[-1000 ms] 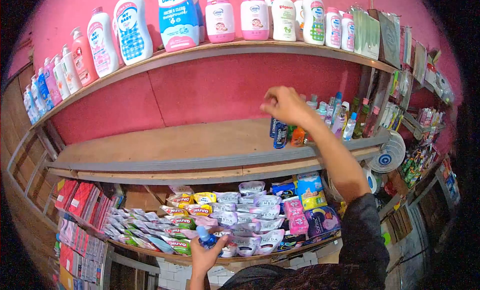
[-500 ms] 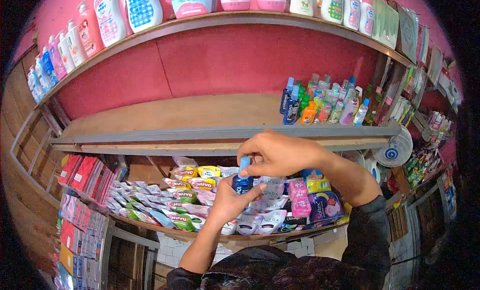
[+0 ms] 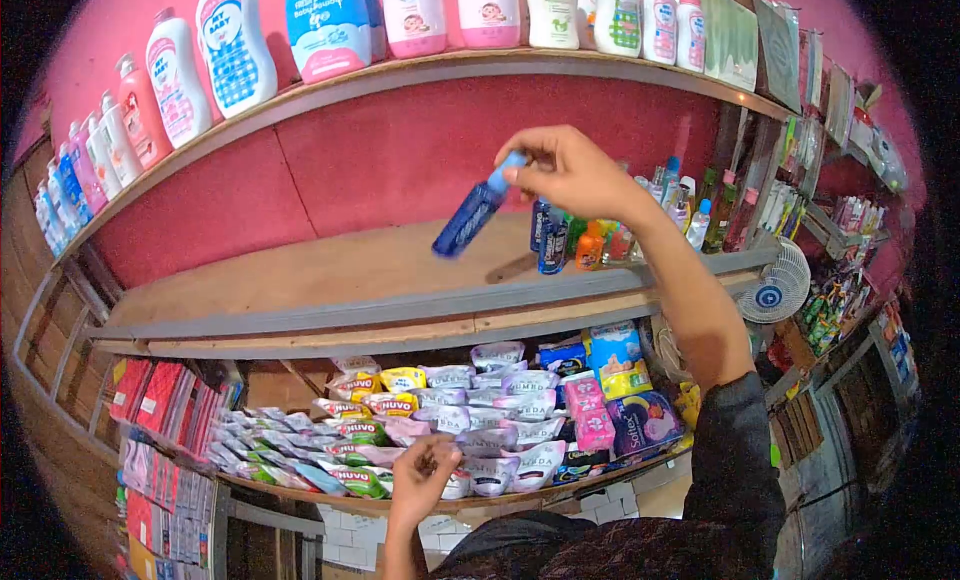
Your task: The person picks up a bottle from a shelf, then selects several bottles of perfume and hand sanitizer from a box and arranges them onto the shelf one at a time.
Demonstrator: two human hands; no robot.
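In my raised right hand (image 3: 575,170), fingers and thumb pinch the light-blue cap of a dark blue bottle (image 3: 470,220). The bottle tilts, its base pointing down and left, above the bare wooden shelf (image 3: 300,265). Right of it stand similar dark blue bottles (image 3: 550,238) and a small orange bottle (image 3: 590,248), partly behind my forearm. Lower down, my left hand (image 3: 425,475) is loosely curled, with a gap between thumb and fingers and nothing visible in it. It is in front of the rows of silver-white pouches (image 3: 490,470) and green-and-white Nuvo pouches (image 3: 358,480).
Large baby-care bottles (image 3: 232,50) line the upper shelf (image 3: 400,72). Pink packs (image 3: 588,410) and a dark Softex pack (image 3: 643,423) sit at the lower right. A white fan (image 3: 775,282) stands at the right, and red boxes (image 3: 160,400) at the left.
My left hand has let go of the dark blue bottle and dropped lower. My right hand has lifted the bottle by its cap, up toward the shelf. The view has shifted.
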